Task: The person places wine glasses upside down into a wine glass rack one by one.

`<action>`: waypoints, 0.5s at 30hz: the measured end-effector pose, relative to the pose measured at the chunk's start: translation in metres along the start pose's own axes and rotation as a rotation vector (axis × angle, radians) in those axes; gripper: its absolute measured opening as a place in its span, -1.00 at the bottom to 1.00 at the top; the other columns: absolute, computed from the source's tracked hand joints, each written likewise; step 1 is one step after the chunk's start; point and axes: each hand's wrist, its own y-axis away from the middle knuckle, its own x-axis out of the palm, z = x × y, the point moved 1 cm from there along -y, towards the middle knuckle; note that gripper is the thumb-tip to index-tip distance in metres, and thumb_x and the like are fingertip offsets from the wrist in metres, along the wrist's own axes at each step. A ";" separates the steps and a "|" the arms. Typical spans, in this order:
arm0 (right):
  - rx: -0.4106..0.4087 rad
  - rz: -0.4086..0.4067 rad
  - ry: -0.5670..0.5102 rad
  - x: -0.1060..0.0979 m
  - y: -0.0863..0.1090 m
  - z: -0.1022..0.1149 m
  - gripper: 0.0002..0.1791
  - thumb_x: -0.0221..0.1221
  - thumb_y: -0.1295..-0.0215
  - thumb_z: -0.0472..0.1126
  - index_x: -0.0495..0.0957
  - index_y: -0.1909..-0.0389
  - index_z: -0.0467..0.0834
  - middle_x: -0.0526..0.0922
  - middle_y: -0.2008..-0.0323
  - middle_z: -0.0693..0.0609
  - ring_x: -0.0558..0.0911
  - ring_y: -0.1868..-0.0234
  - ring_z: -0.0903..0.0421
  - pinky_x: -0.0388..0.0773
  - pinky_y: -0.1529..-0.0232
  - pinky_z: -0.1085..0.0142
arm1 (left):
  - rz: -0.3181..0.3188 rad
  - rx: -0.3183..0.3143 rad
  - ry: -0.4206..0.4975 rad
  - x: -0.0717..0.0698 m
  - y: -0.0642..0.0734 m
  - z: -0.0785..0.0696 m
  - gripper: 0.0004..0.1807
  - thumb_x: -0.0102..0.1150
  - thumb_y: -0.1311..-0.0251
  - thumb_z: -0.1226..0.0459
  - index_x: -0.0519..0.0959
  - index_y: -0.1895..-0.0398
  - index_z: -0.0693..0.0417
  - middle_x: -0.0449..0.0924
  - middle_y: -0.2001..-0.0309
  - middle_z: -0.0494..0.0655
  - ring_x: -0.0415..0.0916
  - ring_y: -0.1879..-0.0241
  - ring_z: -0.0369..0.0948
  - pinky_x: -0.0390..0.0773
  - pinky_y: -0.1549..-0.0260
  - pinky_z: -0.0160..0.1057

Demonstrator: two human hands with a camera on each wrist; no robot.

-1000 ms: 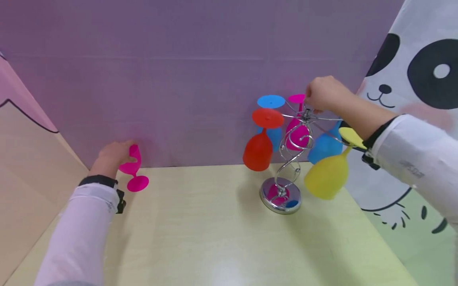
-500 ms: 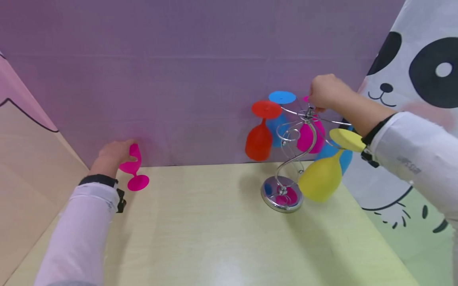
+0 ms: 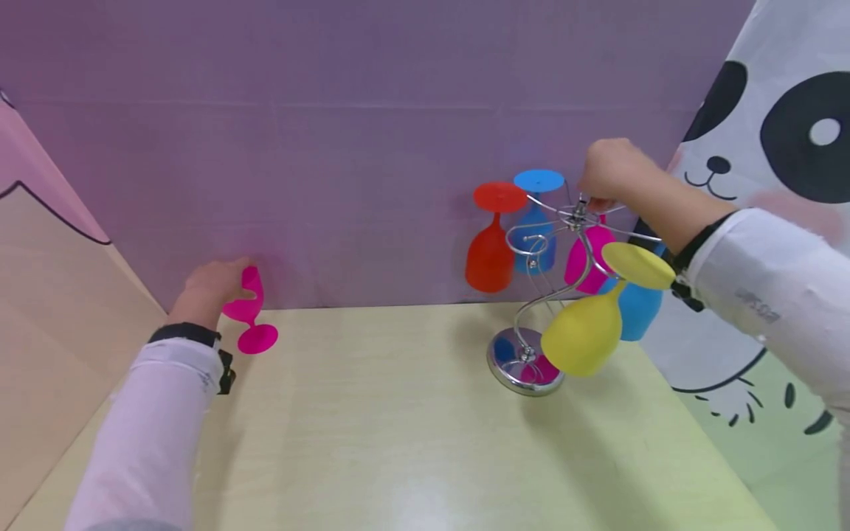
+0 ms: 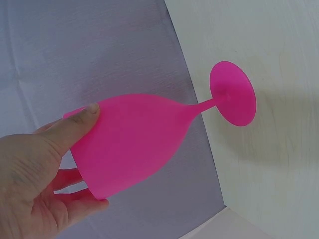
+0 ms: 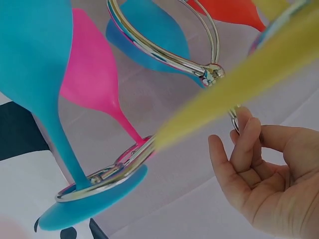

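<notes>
My left hand [image 3: 214, 290] grips a pink plastic wine glass [image 4: 139, 139] by the bowl's rim, thumb outside, some fingertips behind or inside. Its foot points down toward the table, tilted; I cannot tell if it touches. At the right, my right hand [image 3: 614, 173] pinches the top of a chrome wine glass rack [image 3: 527, 389]. Upside down from its arms hang a red glass [image 3: 490, 258], a yellow glass [image 3: 584, 335], a pink glass [image 5: 92, 69] and blue glasses [image 5: 35, 55]. In the right wrist view, a blurred yellow glass foot partly covers the rack.
The pale wooden table [image 3: 372, 428] meets a purple cloth backdrop [image 3: 372, 184]. A panda-printed sheet [image 3: 790, 243] stands along the right side, near my right forearm. On the left is a peach and pink panel [image 3: 53, 317].
The rack's arms have turned: the yellow glass in front has swung left, while the blue and pink ones behind have swung right. My right hand shifted slightly right. The left hand has barely moved.
</notes>
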 end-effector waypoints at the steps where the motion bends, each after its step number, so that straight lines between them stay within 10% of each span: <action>1: -0.002 0.006 -0.009 0.000 0.000 -0.001 -0.68 -0.05 -0.25 -0.30 0.57 0.59 -0.34 0.58 0.78 0.03 0.61 0.73 0.18 0.47 0.51 0.38 | 0.000 0.000 0.002 0.000 0.000 0.000 -0.24 0.31 -0.14 0.23 0.17 -0.35 0.19 0.33 -0.09 0.47 0.25 -0.07 0.44 0.41 -0.02 0.37; 15: -0.010 0.017 -0.114 0.004 0.001 -0.006 -0.67 0.00 -0.39 -0.25 0.51 0.16 -0.51 0.64 0.63 -0.06 0.65 0.61 0.15 0.65 0.43 0.30 | 0.006 -0.007 0.004 0.001 -0.004 0.000 -0.24 0.31 -0.14 0.21 0.17 -0.36 0.18 0.33 -0.13 0.47 0.26 -0.09 0.43 0.35 -0.05 0.40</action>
